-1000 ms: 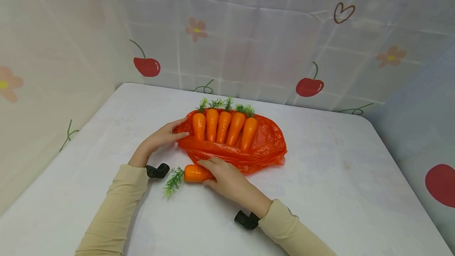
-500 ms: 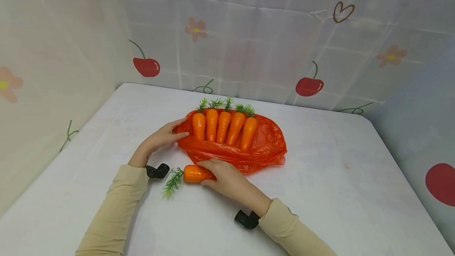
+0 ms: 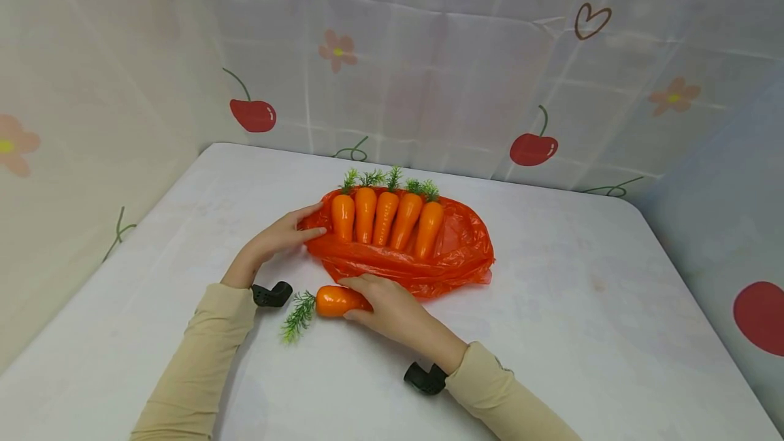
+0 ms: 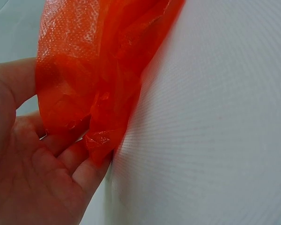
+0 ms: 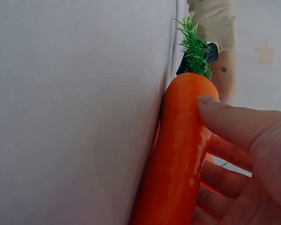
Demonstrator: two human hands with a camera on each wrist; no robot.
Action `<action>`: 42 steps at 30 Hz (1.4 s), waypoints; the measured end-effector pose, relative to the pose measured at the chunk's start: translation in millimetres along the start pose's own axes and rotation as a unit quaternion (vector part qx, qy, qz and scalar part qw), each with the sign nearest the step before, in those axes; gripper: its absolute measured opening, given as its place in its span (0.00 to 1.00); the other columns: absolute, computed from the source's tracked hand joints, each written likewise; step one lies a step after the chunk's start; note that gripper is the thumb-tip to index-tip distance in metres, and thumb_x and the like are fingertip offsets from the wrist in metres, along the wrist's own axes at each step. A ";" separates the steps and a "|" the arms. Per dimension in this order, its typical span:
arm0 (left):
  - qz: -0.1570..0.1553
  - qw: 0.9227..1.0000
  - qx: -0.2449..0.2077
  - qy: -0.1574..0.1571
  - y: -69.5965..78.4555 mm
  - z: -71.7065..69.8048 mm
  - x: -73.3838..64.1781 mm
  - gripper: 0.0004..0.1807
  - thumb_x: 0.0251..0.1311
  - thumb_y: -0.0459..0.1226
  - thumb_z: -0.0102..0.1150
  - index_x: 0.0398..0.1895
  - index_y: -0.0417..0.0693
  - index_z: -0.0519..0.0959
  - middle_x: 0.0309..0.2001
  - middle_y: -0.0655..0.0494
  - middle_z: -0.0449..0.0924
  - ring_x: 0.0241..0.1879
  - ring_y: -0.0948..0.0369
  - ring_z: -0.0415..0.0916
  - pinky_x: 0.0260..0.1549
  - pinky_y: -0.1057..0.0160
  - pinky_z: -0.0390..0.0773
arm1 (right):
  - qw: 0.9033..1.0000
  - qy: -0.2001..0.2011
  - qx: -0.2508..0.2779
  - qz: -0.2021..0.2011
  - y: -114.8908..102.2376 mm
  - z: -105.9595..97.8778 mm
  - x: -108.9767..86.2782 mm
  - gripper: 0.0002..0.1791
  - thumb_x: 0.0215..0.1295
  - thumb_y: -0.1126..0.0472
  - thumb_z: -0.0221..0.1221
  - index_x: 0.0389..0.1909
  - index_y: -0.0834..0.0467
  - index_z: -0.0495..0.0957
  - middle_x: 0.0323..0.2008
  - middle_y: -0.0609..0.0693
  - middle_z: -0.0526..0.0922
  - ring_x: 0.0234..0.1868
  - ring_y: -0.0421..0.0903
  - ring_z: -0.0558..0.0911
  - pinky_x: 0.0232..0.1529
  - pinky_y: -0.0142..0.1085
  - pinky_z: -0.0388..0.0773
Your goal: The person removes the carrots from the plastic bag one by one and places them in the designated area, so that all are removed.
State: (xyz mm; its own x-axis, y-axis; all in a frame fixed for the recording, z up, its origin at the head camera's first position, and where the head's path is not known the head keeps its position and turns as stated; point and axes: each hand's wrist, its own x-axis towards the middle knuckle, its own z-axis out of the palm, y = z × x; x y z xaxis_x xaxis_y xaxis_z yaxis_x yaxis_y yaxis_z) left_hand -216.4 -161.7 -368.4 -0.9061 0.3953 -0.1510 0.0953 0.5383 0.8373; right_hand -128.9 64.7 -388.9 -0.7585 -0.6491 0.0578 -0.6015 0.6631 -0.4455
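A loose orange carrot [image 3: 337, 301] with a green leafy top lies on the white table in front of the red plastic bag [image 3: 468, 240]. My right hand [image 3: 392, 310] holds it from its narrow end. In the right wrist view the thumb presses on the carrot [image 5: 182, 140] while the fingers lie along its other side. At the bag's left edge, my left hand [image 3: 284, 231] grips the plastic. Fingers and thumb come from both sides of the thin bag [image 4: 93, 70] in the left wrist view. Several more carrots [image 3: 386, 218] lie side by side on the bag, tops pointing away.
The white table [image 3: 582, 332] reaches to a back curtain [image 3: 429, 73] printed with cherries, flowers and hearts. Pale curtains also hang at the left and right sides. Black wrist cameras [image 3: 425, 378] stick out below both wrists.
The loose carrot has shifted very slightly toward me, and my right thumb has slid a little further left along it. My left hand and the bag have stayed still.
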 end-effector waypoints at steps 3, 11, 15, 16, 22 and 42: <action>0.002 1.000 -0.005 0.002 -9.5 0.3 6.0 0.34 0.61 0.40 0.50 0.67 0.38 0.50 0.66 0.37 0.48 0.64 0.43 0.43 0.58 0.41 0.47 | 1.000 -0.001 0.000 0.001 -0.1 -0.2 0.0 0.29 0.54 0.49 0.60 0.57 0.51 0.69 0.52 0.44 0.74 0.53 0.40 0.71 0.54 0.36 0.67; -0.002 1.000 0.007 0.008 -37.8 0.7 23.1 0.36 0.59 0.46 0.51 0.68 0.47 0.51 0.67 0.43 0.49 0.65 0.46 0.44 0.58 0.41 0.48 | 0.999 0.007 0.044 0.001 1.5 -19.2 -2.3 0.27 0.57 0.49 0.57 0.59 0.50 0.68 0.55 0.43 0.72 0.55 0.40 0.70 0.54 0.36 0.67; -0.005 1.000 0.004 0.007 -38.1 0.6 24.5 0.36 0.59 0.45 0.51 0.68 0.46 0.50 0.66 0.42 0.49 0.64 0.45 0.44 0.58 0.41 0.48 | 0.994 0.045 0.097 0.014 11.7 -37.6 -2.7 0.25 0.59 0.51 0.57 0.57 0.51 0.69 0.53 0.43 0.73 0.51 0.40 0.73 0.49 0.35 0.71; -0.006 1.000 0.003 0.006 -38.2 0.5 24.7 0.36 0.59 0.45 0.51 0.68 0.45 0.50 0.66 0.41 0.49 0.64 0.45 0.44 0.58 0.41 0.48 | 0.992 0.061 0.111 0.021 15.9 -41.7 -2.6 0.24 0.59 0.52 0.57 0.56 0.51 0.70 0.52 0.44 0.74 0.49 0.40 0.74 0.48 0.35 0.72; -0.009 1.000 -0.002 0.003 -37.4 0.9 24.5 0.36 0.60 0.44 0.50 0.68 0.43 0.49 0.66 0.39 0.47 0.64 0.43 0.43 0.58 0.41 0.48 | 0.963 0.172 0.192 0.073 45.1 -63.7 -2.8 0.19 0.60 0.56 0.56 0.53 0.53 0.72 0.43 0.48 0.79 0.43 0.42 0.78 0.43 0.36 0.75; -0.012 1.000 -0.005 0.010 -39.0 0.7 22.1 0.37 0.58 0.48 0.52 0.68 0.50 0.51 0.67 0.46 0.49 0.65 0.48 0.44 0.59 0.44 0.48 | 0.939 0.150 0.205 0.233 104.3 -51.2 3.1 0.38 0.63 0.51 0.52 0.68 0.58 0.44 0.67 0.57 0.48 0.66 0.55 0.51 0.61 0.50 0.53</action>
State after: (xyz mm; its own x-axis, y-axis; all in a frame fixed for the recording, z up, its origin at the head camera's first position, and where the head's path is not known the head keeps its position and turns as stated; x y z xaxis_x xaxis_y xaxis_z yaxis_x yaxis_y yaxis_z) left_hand -239.9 -173.4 -404.8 -0.9159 0.3676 -0.1612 0.0695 0.5407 0.8384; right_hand -206.8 150.9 -389.4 -0.9888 -0.1491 -0.0081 -0.0855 0.6099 -0.7878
